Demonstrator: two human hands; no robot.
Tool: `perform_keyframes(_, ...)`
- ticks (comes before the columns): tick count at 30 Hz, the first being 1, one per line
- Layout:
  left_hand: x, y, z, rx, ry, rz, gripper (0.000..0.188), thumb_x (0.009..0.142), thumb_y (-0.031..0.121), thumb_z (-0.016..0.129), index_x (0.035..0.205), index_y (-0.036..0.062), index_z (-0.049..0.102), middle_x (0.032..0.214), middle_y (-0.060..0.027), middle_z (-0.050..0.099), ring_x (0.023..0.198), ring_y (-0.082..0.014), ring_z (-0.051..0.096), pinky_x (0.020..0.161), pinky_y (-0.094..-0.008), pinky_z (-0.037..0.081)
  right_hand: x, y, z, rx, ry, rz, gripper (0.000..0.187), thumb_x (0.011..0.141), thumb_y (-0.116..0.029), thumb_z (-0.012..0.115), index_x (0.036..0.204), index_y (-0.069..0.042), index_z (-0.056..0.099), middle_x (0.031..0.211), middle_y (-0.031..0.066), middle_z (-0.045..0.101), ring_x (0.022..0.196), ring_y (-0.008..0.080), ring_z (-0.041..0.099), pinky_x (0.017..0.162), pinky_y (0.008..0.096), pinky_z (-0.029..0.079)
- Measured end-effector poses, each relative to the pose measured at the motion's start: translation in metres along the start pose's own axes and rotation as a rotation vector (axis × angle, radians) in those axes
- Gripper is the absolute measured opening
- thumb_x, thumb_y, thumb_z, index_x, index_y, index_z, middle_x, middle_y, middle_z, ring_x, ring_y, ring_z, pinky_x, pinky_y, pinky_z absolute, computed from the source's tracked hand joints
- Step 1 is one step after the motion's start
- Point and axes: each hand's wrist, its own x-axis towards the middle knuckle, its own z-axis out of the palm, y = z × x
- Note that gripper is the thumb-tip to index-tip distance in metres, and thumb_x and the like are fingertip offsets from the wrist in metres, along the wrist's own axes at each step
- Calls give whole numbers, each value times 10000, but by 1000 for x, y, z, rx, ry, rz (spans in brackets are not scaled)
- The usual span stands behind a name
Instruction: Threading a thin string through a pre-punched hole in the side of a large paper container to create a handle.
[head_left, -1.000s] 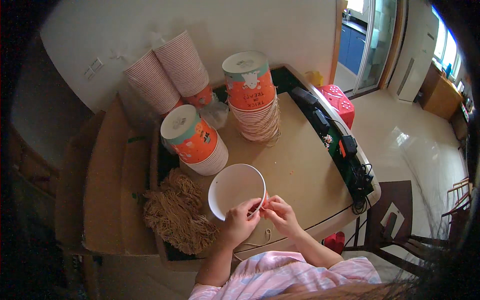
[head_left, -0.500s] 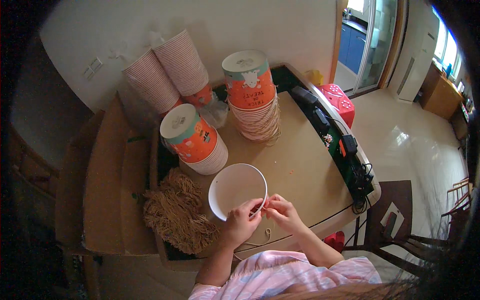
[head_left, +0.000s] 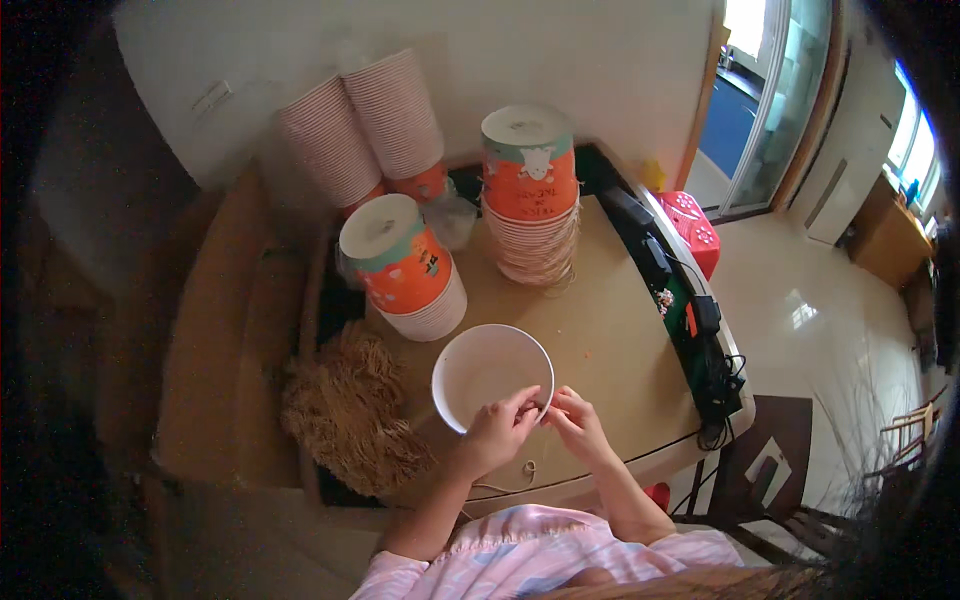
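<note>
A white-lined paper bucket (head_left: 480, 365) sits near the front edge of a tan tabletop (head_left: 620, 350), its mouth facing up toward the wearer. The person's left hand (head_left: 497, 428) grips the near-right rim; the right hand (head_left: 580, 425) has its fingertips drawn together just outside that rim, too small to tell whether they pinch anything. A thin beige cord (head_left: 500, 488) curls on the table below the hands, close to the front edge. Left of the bucket the room is tight: a shaggy bundle of brown cords (head_left: 355, 415) lies near it, with a shorter upside-down bucket stack (head_left: 400, 270) just behind. A taller stack (head_left: 530, 190) stands farther back. To the right, a broad stretch of tabletop runs to a dark green border, where black cables (head_left: 715, 400) bunch near the corner. Compared with half a second ago, the whole view has shifted and blurred slightly; the hands stay at the same part of the rim, and the stacks and bundle keep their places on the table.
</note>
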Motion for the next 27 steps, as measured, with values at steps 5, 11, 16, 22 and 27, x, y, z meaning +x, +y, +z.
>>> perform_keyframes(5, 12, 4, -5, 99, -31, 79, 203, 824, 91, 577, 1003, 8, 622, 857, -163, 657, 784, -246, 659, 695, -340, 503, 3, -10, 0, -53, 25, 2, 158, 869, -98, 536, 919, 17, 632, 852, 33, 502, 827, 108, 514, 714, 236, 435)
perform_keyframes(11, 10, 2, -7, 166, 54, 49, 114, 795, 110, 619, 841, 6, 635, 765, -139, 653, 676, -239, 653, 635, -324, 496, 1, 3, -11, -16, -31, 147, 152, 902, -91, 524, 928, 32, 609, 906, 63, 571, 794, 116, 564, 747, 248, 452)
perform_keyframes(16, 1, 1, -23, -65, 81, -88, 98, 815, 101, 610, 833, 7, 624, 729, -93, 657, 664, -169, 647, 612, -296, 503, -13, -37, 8, 26, -20, 10, 159, 897, -69, 486, 930, 38, 599, 859, 79, 620, 778, 129, 579, 708, 256, 464)
perform_keyframes(22, -3, -9, -28, -167, 94, -92, 112, 855, 73, 579, 900, -21, 618, 808, -62, 653, 736, -107, 622, 669, -244, 508, 6, -60, 42, -621, 19, -385, 225, 753, 74, 585, 945, -44, 597, 870, 109, 575, 682, 198, 598, 575, 272, 483)
perform_keyframes(27, 1, -24, -22, -277, 103, -72, 117, 848, 75, 585, 902, -21, 622, 780, -65, 654, 709, -102, 619, 654, -250, 506, 14, -54, 43, -729, 30, -384, 133, 751, 42, 607, 839, -28, 536, 787, 86, 572, 601, 191, 571, 545, 283, 465)
